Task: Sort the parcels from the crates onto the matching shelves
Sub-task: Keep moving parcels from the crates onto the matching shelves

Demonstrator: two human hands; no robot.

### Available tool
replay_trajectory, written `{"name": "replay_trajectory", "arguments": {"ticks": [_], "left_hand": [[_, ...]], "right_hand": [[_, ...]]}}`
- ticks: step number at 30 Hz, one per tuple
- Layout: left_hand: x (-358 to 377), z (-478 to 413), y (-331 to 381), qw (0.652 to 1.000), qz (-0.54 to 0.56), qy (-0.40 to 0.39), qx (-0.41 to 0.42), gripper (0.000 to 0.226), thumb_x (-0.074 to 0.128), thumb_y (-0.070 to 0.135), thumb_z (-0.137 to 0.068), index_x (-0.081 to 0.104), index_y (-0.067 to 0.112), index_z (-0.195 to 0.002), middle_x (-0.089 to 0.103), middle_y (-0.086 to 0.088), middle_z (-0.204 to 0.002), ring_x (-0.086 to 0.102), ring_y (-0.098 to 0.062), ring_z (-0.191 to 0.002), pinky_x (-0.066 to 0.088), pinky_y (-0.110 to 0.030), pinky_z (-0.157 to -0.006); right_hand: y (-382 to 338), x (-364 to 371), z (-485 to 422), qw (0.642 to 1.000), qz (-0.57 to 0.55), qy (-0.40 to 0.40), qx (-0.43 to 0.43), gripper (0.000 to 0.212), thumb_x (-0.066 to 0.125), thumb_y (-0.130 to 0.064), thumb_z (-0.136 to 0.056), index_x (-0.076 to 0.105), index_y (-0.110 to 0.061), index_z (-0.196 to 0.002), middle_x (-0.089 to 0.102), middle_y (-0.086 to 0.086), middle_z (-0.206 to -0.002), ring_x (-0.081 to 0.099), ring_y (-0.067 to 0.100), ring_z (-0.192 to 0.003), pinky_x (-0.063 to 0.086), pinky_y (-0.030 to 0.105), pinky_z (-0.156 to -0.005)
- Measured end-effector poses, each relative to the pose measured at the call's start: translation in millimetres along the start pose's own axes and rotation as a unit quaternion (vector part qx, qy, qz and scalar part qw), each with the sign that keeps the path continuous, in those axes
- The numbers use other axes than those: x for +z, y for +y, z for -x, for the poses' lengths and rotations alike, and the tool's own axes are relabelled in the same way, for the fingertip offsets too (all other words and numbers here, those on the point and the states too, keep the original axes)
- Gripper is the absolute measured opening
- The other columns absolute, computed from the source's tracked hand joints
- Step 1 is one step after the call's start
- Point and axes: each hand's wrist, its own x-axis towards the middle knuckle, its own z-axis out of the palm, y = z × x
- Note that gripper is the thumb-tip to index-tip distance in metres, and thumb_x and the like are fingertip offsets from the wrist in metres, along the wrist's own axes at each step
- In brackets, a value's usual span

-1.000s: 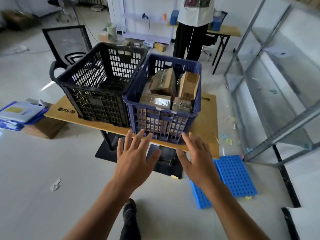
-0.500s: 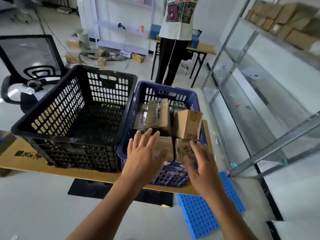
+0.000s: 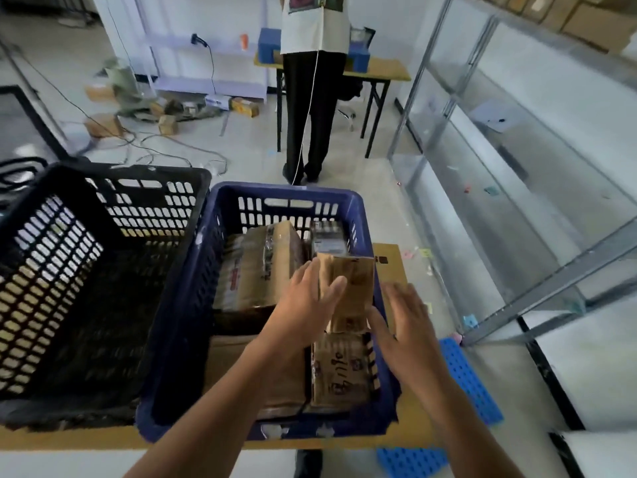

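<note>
Left hand [image 3: 303,305] presses straight fingers flat against the left face of an upright cardboard parcel [image 3: 350,288], clasping nothing. Right hand [image 3: 410,326] is spread loose at the parcel's right side, thumb by its lower edge; whether it touches cannot be told. The parcel stands among other boxes in the blue crate [image 3: 286,191] at the table's [image 3: 393,267] right end, with the black crate [image 3: 103,174] against its left. Metal shelving [image 3: 418,81] rises beyond the right edge. A person [image 3: 310,98] stands at a far desk [image 3: 379,69], and cables [image 3: 165,150] lie strewn on the pale floor.
</note>
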Motion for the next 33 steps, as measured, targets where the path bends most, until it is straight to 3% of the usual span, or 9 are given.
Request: {"name": "replay_trajectory", "arguments": {"ticks": [5, 10, 12, 16, 21, 25, 27, 30, 33], "left_hand": [[19.6, -31.9, -2.7, 0.992, 0.098, -0.008, -0.082, 0.089, 0.025, 0.082, -0.093, 0.002, 0.033, -0.163, 0.009, 0.006, -0.171, 0.008, -0.009, -0.155, 0.01, -0.031, -0.122], [30.2, -36.9, -4.6, 0.981, 0.142, -0.016, -0.133, 0.093, 0.02, 0.089, -0.086, 0.007, 0.038, -0.163, 0.015, 0.012, -0.169, 0.016, 0.004, -0.142, 0.017, -0.022, -0.112], [33.2, -33.6, -3.4, 0.981, 0.134, -0.021, -0.136, 0.095, 0.016, 0.096, -0.079, 0.003, 0.047, -0.16, 0.017, 0.015, -0.168, 0.02, 0.001, -0.141, 0.019, -0.024, -0.108], [31.6, -28.8, 0.7, 0.975, 0.2, -0.025, -0.097, 0.096, 0.016, 0.096, -0.081, 0.008, 0.045, -0.161, 0.013, 0.019, -0.169, 0.013, -0.004, -0.155, 0.016, -0.041, -0.127], [12.9, 0.4, 11.1, 0.956, 0.292, -0.003, -0.014, 0.071, 0.028, 0.08, -0.096, 0.037, 0.042, -0.154, 0.053, 0.018, -0.148, 0.047, 0.0, -0.138, 0.04, -0.035, -0.112], [-7.2, 47.2, 7.9, 0.934, 0.354, -0.003, 0.041, 0.073, 0.026, 0.07, -0.103, 0.042, 0.019, -0.154, 0.057, -0.009, -0.147, 0.053, -0.027, -0.137, 0.041, -0.057, -0.113], [-17.2, 78.4, 3.9, 0.922, 0.383, -0.002, 0.059, 0.079, 0.031, 0.071, -0.1, 0.041, 0.012, -0.152, 0.056, -0.019, -0.143, 0.055, -0.038, -0.133, 0.043, -0.064, -0.109], [-29.9, 126.8, -8.6, 0.921, 0.383, 0.027, 0.067, 0.085, 0.041, 0.08, -0.09, 0.037, 0.024, -0.154, 0.054, -0.012, -0.146, 0.055, -0.033, -0.134, 0.047, -0.062, -0.105], [-42.7, 166.9, -24.0, 0.928, 0.355, 0.061, 0.096, 0.068, 0.051, 0.077, -0.089, 0.04, 0.038, -0.144, 0.057, 0.008, -0.137, 0.06, -0.018, -0.125, 0.057, -0.046, -0.095]], "right_hand": [[7.0, 8.5, -38.0, 0.997, -0.06, -0.053, 0.02, 0.082, 0.016, -0.082, -0.092, 0.023, -0.04, -0.163, 0.022, -0.005, -0.171, 0.008, 0.017, -0.159, 0.019, 0.051, -0.129], [6.1, 12.1, -51.7, 0.991, -0.097, -0.093, 0.015, 0.072, 0.022, -0.074, -0.098, 0.021, -0.044, -0.163, 0.013, -0.01, -0.173, -0.008, 0.013, -0.16, 0.004, 0.054, -0.13], [7.1, 11.6, -51.2, 0.991, -0.091, -0.1, 0.021, 0.07, 0.021, -0.076, -0.095, 0.016, -0.052, -0.161, 0.001, -0.013, -0.174, -0.02, 0.009, -0.157, -0.005, 0.052, -0.129], [1.5, 6.2, -43.7, 0.991, -0.107, -0.084, 0.009, 0.073, 0.022, -0.08, -0.091, 0.013, -0.056, -0.159, -0.001, -0.013, -0.174, -0.024, 0.01, -0.157, -0.002, 0.059, -0.128], [-22.0, -6.8, -11.0, 0.985, -0.161, -0.064, -0.009, 0.067, 0.026, -0.082, -0.092, 0.004, -0.067, -0.154, 0.004, -0.024, -0.172, -0.023, 0.007, -0.157, 0.001, 0.061, -0.128], [-52.2, -12.3, 32.8, 0.973, -0.223, -0.041, -0.039, 0.062, 0.024, -0.08, -0.095, 0.012, -0.066, -0.154, 0.009, -0.051, -0.157, -0.011, -0.003, -0.157, 0.007, 0.053, -0.13], [-70.6, -10.5, 59.4, 0.969, -0.243, -0.024, -0.047, 0.062, 0.021, -0.085, -0.093, 0.018, -0.067, -0.152, 0.016, -0.048, -0.157, -0.004, -0.001, -0.158, 0.011, 0.048, -0.13], [-90.8, -1.7, 98.3, 0.965, -0.256, 0.016, -0.056, 0.063, 0.025, -0.082, -0.095, 0.029, -0.059, -0.153, 0.032, -0.03, -0.161, 0.009, 0.007, -0.159, 0.019, 0.05, -0.129], [-108.7, 10.6, 130.1, 0.959, -0.275, 0.043, -0.06, 0.057, 0.029, -0.073, -0.101, 0.033, -0.056, -0.155, 0.04, -0.028, -0.157, 0.029, 0.009, -0.153, 0.033, 0.052, -0.121]]}}
